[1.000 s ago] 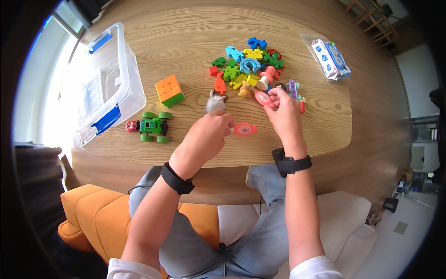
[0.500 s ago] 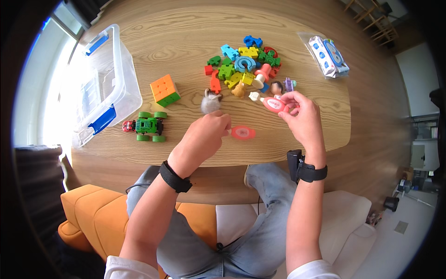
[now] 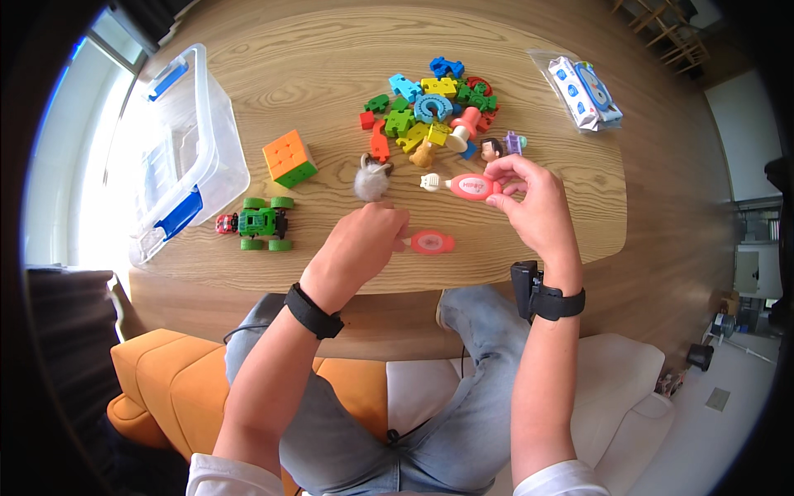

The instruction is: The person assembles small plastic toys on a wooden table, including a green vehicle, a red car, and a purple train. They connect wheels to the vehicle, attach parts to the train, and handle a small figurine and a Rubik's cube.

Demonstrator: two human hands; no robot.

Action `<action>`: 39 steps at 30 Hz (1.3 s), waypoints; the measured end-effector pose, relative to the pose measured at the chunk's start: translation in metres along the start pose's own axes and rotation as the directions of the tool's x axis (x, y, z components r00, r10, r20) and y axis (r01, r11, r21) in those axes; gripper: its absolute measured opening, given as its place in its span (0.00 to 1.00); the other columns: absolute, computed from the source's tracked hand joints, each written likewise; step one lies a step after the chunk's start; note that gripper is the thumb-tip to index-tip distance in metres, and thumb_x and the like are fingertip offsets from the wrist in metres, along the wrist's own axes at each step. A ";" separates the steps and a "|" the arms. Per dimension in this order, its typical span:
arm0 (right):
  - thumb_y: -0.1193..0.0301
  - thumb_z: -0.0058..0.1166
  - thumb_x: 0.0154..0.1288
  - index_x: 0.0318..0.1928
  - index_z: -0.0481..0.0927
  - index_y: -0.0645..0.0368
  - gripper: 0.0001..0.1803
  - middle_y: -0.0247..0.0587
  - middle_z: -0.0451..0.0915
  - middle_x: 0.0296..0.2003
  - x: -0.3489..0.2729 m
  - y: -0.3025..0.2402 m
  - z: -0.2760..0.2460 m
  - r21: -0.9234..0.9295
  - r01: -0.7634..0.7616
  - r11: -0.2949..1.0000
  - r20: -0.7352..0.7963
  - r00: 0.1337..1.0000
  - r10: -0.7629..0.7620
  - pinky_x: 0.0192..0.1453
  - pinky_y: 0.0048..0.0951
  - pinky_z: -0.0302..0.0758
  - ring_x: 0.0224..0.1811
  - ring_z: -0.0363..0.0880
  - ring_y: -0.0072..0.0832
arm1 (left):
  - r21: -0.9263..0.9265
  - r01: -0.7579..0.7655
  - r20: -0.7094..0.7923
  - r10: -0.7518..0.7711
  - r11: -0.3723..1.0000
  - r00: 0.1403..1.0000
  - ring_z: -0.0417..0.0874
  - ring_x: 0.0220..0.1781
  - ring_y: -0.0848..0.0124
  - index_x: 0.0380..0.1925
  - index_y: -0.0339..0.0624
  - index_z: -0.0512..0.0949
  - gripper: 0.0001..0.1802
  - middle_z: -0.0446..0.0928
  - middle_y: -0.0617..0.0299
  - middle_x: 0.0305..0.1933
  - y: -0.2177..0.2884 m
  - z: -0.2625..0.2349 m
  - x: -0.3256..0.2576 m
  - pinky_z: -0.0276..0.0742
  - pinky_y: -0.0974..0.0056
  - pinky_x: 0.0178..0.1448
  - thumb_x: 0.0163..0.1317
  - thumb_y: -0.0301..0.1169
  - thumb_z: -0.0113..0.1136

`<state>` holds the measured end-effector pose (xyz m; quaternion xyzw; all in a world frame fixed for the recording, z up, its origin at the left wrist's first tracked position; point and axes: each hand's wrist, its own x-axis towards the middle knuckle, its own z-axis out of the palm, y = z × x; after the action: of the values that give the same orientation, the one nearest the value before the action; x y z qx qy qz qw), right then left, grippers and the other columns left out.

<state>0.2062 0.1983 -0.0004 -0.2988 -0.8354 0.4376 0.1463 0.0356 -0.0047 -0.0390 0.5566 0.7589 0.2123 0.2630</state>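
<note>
Pink oval toy pinched in right-hand fingers above the desk.
The left hand rests loosely curled, fingers touching a second pink oval piece; a grey fluffy ball and colourful blocks lie beyond.

Colour cube, green truck
</note>
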 end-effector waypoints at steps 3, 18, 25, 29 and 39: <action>0.89 0.70 0.58 0.48 0.85 0.65 0.18 0.38 0.90 0.44 0.000 -0.002 0.001 0.017 -0.033 0.999 0.016 0.999 0.032 0.50 0.28 0.85 0.45 0.88 0.24 | -0.058 0.026 0.020 -0.025 0.998 0.999 0.85 0.42 0.47 0.38 0.34 0.81 0.13 0.83 0.49 0.35 -0.004 0.000 0.000 0.79 0.49 0.45 0.57 0.25 0.76; 0.86 0.72 0.58 0.46 0.86 0.63 0.15 0.36 0.89 0.40 0.000 -0.014 0.008 0.059 -0.013 0.998 0.117 0.993 0.006 0.47 0.28 0.85 0.41 0.88 0.23 | -0.203 -0.092 -0.285 0.031 0.975 0.958 0.84 0.34 0.62 0.50 0.35 0.82 0.19 0.83 0.54 0.36 -0.001 -0.034 0.005 0.81 0.60 0.42 0.59 0.24 0.76; 0.83 0.73 0.59 0.46 0.87 0.62 0.14 0.37 0.90 0.40 0.000 -0.014 0.012 0.128 -0.002 0.992 0.172 0.985 -0.020 0.50 0.28 0.86 0.42 0.89 0.24 | -0.189 -0.154 -0.279 0.097 0.970 0.955 0.86 0.38 0.60 0.52 0.37 0.85 0.22 0.84 0.52 0.38 0.005 -0.033 0.004 0.83 0.58 0.45 0.57 0.28 0.79; 0.82 0.73 0.60 0.48 0.88 0.63 0.15 0.39 0.91 0.40 -0.001 -0.015 0.014 0.105 0.024 0.994 0.155 0.987 -0.040 0.50 0.29 0.86 0.41 0.89 0.25 | -0.164 -0.133 -0.274 0.084 0.977 0.958 0.87 0.37 0.59 0.49 0.36 0.87 0.20 0.85 0.51 0.38 0.006 -0.035 0.004 0.83 0.57 0.44 0.57 0.28 0.79; 0.84 0.71 0.60 0.48 0.90 0.66 0.14 0.41 0.92 0.40 0.000 -0.027 0.019 -0.002 0.033 0.999 0.211 0.977 -0.032 0.52 0.30 0.84 0.42 0.88 0.27 | -0.076 -0.124 -0.265 0.100 0.989 0.959 0.88 0.35 0.53 0.48 0.35 0.88 0.17 0.86 0.46 0.36 0.001 -0.035 0.003 0.82 0.55 0.42 0.58 0.27 0.76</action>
<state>0.1869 0.1744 0.0108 -0.2374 -0.8520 0.4623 0.0633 0.0138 -0.0028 -0.0116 0.5534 0.7434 0.3330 0.1741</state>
